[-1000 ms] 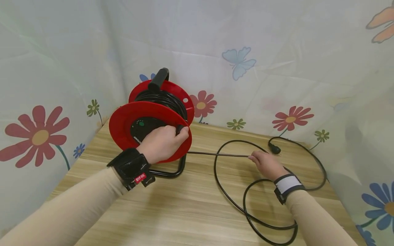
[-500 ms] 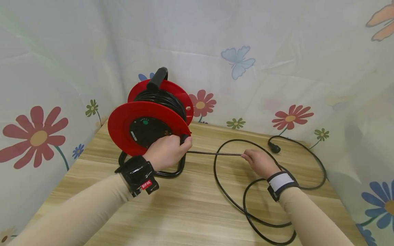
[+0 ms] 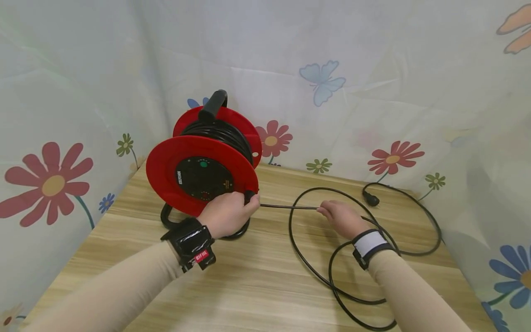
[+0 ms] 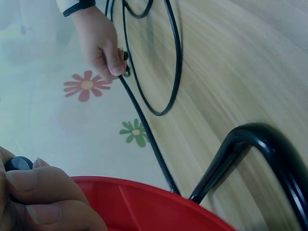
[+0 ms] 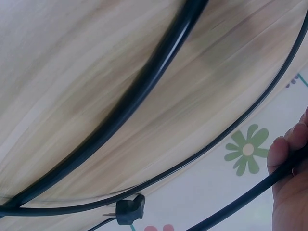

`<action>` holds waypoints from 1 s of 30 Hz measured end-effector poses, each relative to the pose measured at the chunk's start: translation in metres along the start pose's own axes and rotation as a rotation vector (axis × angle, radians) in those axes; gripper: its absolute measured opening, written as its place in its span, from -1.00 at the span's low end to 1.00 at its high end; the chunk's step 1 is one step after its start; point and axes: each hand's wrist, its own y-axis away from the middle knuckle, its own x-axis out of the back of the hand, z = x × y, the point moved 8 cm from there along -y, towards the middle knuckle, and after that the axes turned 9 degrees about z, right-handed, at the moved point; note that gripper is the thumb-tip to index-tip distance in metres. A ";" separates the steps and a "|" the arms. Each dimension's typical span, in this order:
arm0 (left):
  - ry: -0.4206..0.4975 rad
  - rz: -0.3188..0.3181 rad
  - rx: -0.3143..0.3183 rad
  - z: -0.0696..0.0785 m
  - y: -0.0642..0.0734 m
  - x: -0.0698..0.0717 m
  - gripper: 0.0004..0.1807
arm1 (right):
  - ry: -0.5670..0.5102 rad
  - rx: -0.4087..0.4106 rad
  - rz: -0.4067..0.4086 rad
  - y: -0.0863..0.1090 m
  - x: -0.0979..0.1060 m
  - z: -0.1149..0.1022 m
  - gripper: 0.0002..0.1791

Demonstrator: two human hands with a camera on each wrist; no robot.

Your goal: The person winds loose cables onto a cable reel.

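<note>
A red cable reel (image 3: pixel 166 170) stands at the left on the table, black cable wound between its two discs. My left hand (image 3: pixel 227 214) grips the black crank knob (image 4: pixel 19 163) near the front disc's lower right edge. From the reel a taut length of cable (image 3: pixel 286 207) runs right to my right hand (image 3: pixel 342 219), which holds it between thumb and curled fingers. In the right wrist view the cable crosses that palm (image 5: pixel 293 202). Beyond the hand, loose cable (image 3: pixel 290 230) lies in wide loops, ending in a black plug (image 5: pixel 129 210).
The reel rests on a black tube frame (image 3: pixel 166 216) and has a black carrying handle (image 3: pixel 213 106) on top. Behind the wood-grain table (image 3: pixel 232 286) hangs a pale curtain (image 3: pixel 265 46) printed with flowers and butterflies.
My left hand has moved the knob downward, and the front disc has turned clockwise. The right hand, holding the cable, has come left toward the reel; the taut stretch is shorter.
</note>
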 end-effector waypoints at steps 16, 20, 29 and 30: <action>0.010 0.006 0.034 -0.025 0.008 -0.025 -0.37 | -0.032 0.049 0.002 -0.013 -0.011 -0.024 -0.73; 0.015 0.008 0.044 -0.030 0.008 -0.029 -0.38 | -0.026 0.048 0.003 -0.017 -0.014 -0.026 -0.74; 0.070 0.016 0.065 -0.039 0.010 -0.036 -0.41 | -0.040 0.052 0.003 -0.020 -0.020 -0.032 -0.75; 0.071 0.020 0.071 -0.040 0.011 -0.036 -0.40 | -0.040 0.053 0.000 -0.020 -0.021 -0.034 -0.75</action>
